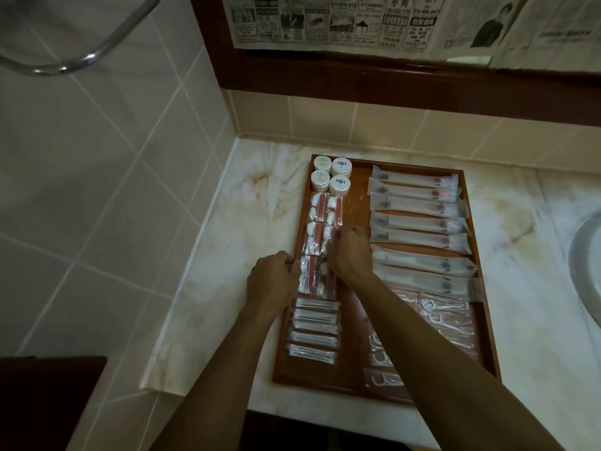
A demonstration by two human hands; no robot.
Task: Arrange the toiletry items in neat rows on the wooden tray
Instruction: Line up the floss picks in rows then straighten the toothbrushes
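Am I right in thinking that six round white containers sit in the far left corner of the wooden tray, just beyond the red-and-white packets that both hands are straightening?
Not quite: the head view shows four round white containers, not six, in a two-by-two block in the far left corner of the wooden tray. The rest holds: they sit just beyond the red-and-white packets that the left hand and right hand are straightening.

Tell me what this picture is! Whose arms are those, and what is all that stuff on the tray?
A person wears a camera on their head, so you look down along their own arms. The wooden tray sits on a marble counter beside a sink. On it lie round white jars, long toothbrush packets, cotton packets with red strips and small white packets. The left hand grips the tray's edge. The right hand straightens a cotton packet with its fingers.
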